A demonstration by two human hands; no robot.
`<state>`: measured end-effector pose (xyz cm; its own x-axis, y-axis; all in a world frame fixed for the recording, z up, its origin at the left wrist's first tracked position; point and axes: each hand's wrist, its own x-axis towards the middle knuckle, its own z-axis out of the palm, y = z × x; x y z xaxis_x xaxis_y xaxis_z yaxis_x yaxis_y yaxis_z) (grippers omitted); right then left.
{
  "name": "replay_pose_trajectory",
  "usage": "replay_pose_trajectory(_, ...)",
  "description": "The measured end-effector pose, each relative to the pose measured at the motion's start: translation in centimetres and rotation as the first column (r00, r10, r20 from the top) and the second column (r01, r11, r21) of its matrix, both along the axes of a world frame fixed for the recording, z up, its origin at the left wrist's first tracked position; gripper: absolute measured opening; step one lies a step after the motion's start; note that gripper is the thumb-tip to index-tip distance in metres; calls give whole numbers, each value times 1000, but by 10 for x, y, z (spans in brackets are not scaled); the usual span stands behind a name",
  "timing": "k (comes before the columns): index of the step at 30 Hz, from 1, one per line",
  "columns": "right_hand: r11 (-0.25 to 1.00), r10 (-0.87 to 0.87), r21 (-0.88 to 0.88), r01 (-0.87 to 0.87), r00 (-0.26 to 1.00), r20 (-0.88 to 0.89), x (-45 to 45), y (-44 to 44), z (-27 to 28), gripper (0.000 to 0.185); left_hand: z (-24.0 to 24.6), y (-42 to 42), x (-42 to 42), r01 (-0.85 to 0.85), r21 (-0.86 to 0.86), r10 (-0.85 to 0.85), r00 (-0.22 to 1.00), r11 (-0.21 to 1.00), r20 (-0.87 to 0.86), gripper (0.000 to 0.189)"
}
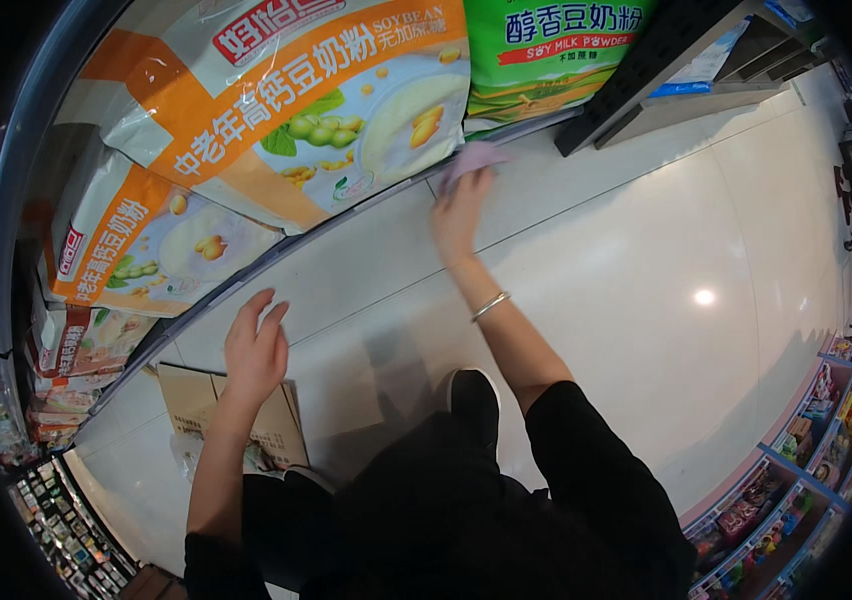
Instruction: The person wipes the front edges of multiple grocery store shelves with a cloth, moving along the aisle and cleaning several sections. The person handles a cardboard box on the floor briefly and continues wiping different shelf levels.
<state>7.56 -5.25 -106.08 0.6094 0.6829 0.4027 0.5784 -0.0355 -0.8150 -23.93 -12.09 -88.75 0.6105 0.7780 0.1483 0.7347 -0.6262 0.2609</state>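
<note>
My right hand [462,214] is stretched forward with a pinkish-purple cloth [475,160] in its fingers, close to the front edge of the shelf [426,174]. A silver bangle is on that wrist. My left hand [255,349] hangs over the floor near the shelf edge, fingers apart and holding nothing. Large orange-and-white bags of soybean milk powder [321,120] stand on the shelf, with a smaller one [163,247] beside them. A green bag of soy milk powder [546,67] stands to the right, nearest the cloth.
A flattened cardboard box [283,420] and clear plastic lie on the floor by my feet. A black shelf upright [606,82] rises beyond the green bag. Display bins [763,487] with small packaged goods stand at the lower right. Glossy tiles [621,247] cover the floor.
</note>
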Motion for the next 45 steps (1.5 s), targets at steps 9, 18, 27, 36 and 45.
replay_pose_trajectory(9,997,71,31,-64,890,-450,24,-57,22,45,-84,57,111,82,181,-64,993,980,-99,51)
replay_pose_trajectory(18,781,539,-139,-609,544,643,34,-29,66,45,-99,53,164,-101,-35,90,966,994,-243,42)
replay_pose_trajectory(27,841,533,-389,-375,451,716,162,4,48,34,-99,53,159,-21,70,25,998,997,-54,51)
replay_pose_trajectory(36,974,-80,226,36,978,191,189,-1,35,37,-96,59,157,-29,51,29,1000,998,1,51)
replay_pose_trajectory(45,990,-23,139,11,996,82,24,9,24,51,-97,42,123,94,103,-90,995,990,-44,46)
